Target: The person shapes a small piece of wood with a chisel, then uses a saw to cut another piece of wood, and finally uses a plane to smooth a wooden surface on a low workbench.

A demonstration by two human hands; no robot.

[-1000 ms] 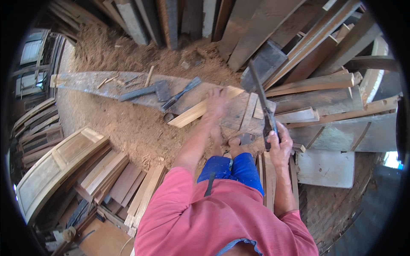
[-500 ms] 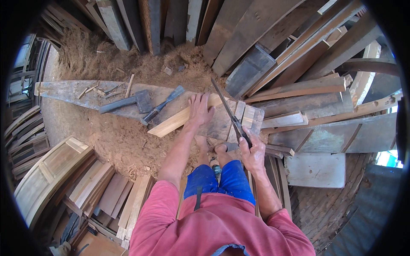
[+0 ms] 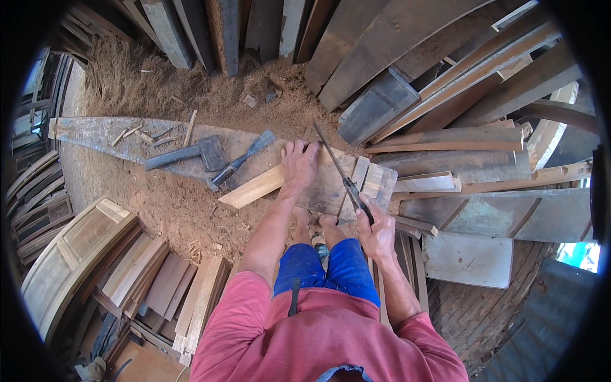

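Note:
A pale wooden strip (image 3: 252,187) lies slantwise across a long worn plank (image 3: 238,138). My left hand (image 3: 299,167) presses down on the strip, its fingers bent over the far edge. In my right hand (image 3: 378,233) is a handsaw (image 3: 331,149), gripped by its dark handle. The narrow blade points away and slightly left, crossing the strip near its right end; whether the teeth touch the wood I cannot tell. To the left on the plank lie a mallet (image 3: 212,153) and a chisel (image 3: 245,158).
Wood chips and thin offcuts (image 3: 189,127) lie on the plank's left part. Sawdust (image 3: 172,207) covers the ground. Boards (image 3: 375,51) lean at the back and right. A panelled wooden door (image 3: 76,254) and stacked timber (image 3: 200,305) stand at the near left.
My left hand's fingers have drawn in and curled more over the strip. The saw has shifted slightly with my right hand. The mallet and chisel keep their places on the plank.

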